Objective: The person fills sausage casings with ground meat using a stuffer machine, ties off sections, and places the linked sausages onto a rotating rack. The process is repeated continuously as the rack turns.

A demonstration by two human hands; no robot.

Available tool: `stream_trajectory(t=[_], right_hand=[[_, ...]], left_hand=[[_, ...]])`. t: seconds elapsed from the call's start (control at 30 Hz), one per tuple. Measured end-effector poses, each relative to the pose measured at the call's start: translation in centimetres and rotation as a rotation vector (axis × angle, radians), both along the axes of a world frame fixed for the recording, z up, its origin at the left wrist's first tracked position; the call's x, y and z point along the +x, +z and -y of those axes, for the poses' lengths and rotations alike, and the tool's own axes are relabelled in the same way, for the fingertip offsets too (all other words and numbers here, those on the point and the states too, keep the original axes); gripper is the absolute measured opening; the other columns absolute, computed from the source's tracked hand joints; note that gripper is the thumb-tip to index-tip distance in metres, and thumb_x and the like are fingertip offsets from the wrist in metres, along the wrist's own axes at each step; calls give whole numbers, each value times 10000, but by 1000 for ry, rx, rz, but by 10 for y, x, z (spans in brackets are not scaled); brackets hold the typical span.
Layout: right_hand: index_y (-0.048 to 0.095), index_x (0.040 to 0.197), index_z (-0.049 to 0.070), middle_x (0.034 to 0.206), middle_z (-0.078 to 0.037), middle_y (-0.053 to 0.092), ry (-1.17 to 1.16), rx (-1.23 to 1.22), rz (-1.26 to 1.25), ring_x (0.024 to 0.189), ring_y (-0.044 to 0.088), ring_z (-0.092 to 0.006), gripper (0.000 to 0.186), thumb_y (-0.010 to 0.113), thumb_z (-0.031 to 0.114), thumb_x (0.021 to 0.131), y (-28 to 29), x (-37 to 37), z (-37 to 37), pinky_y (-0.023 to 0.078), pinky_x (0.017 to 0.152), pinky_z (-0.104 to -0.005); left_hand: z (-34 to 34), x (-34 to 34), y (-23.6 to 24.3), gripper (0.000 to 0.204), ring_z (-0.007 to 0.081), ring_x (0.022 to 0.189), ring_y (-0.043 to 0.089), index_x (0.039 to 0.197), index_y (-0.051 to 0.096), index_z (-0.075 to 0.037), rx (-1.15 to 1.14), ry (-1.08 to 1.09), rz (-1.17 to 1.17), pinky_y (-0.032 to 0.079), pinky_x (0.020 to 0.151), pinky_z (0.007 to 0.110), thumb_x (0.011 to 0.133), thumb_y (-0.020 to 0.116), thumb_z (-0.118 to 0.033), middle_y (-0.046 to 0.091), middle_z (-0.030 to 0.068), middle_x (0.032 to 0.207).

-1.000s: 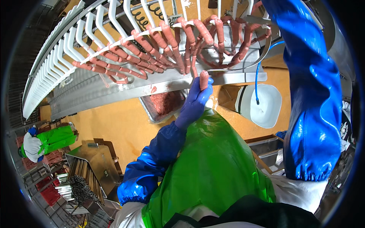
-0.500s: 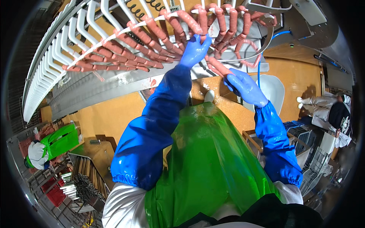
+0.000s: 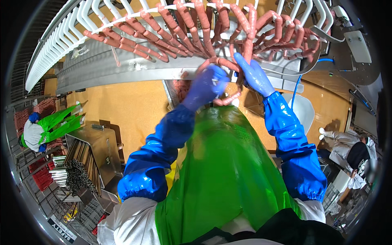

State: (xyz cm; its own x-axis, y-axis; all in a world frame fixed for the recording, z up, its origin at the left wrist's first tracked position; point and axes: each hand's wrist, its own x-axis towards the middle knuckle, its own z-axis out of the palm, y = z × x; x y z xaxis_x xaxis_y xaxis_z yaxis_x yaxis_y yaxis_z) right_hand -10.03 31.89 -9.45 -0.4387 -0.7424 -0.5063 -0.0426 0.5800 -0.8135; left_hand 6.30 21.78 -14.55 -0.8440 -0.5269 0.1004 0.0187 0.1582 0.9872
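Note:
Strings of pink sausage links (image 3: 203,22) hang in loops from a curved row of white hooks (image 3: 110,8) ahead of me. My right hand (image 3: 258,77), in a wet blue glove, is up against a hanging sausage (image 3: 247,51), which passes between its thumb and fingers. My left hand (image 3: 208,86), also gloved in blue, is lower and to the left, its curled fingers smeared by motion. A loose run of links (image 3: 228,100) dangles between the hands, over the top of my green apron (image 3: 241,163). What the left fingers hold is unclear.
Below the hooks runs a long metal trough (image 3: 134,73). A blue hose (image 3: 295,92) and a pale basin (image 3: 304,112) are at the right. One co-worker (image 3: 38,132) in green is far left, another person (image 3: 351,153) far right. A bin of rods (image 3: 83,167) stands at lower left.
My left hand has come down from the hooks toward me. The right hand has risen to the hanging links. The hooks and sausages have shifted within the view, with more loops now at the right.

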Motion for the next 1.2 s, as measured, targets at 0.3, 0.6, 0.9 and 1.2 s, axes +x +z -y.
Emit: stream_trajectory(t=[0.3, 0.6, 0.9, 1.2], right_hand=[[591, 855, 45, 626, 3, 513, 154, 37, 203, 498, 454, -82, 453, 618, 496, 878, -9, -14, 29, 324, 422, -255], [625, 854, -33, 660, -70, 569, 78, 140, -31, 555, 542, -159, 465, 613, 431, 830, -16, -10, 40, 447, 533, -322], [622, 981, 21, 821, -46, 581, -33, -285, 56, 763, 539, -162, 385, 578, 400, 927, -1, 0, -14, 439, 729, -313], [618, 958, 21, 807, -91, 588, -831, -270, 844, 696, 564, -197, 317, 425, 272, 941, -70, 18, -18, 471, 600, -356]], left_hand=[[-25, -43, -13, 292, 316, 717, 639, 942, 603, 64, 103, 63, 92, 489, 682, 439, 925, 446, -182, 634, 175, 722], [56, 50, -123, 169, 296, 845, 619, 990, 624, -7, -42, -7, 251, 492, 815, 396, 900, 535, -119, 638, 145, 912], [37, -30, 26, 154, 294, 824, 600, 965, 596, -25, -866, -303, -84, 494, 716, 382, 842, 506, -50, 566, 133, 898], [31, -98, -22, 284, 222, 805, 635, 1025, 667, -26, -299, -627, 241, 491, 727, 344, 915, 541, -256, 664, 133, 899]])
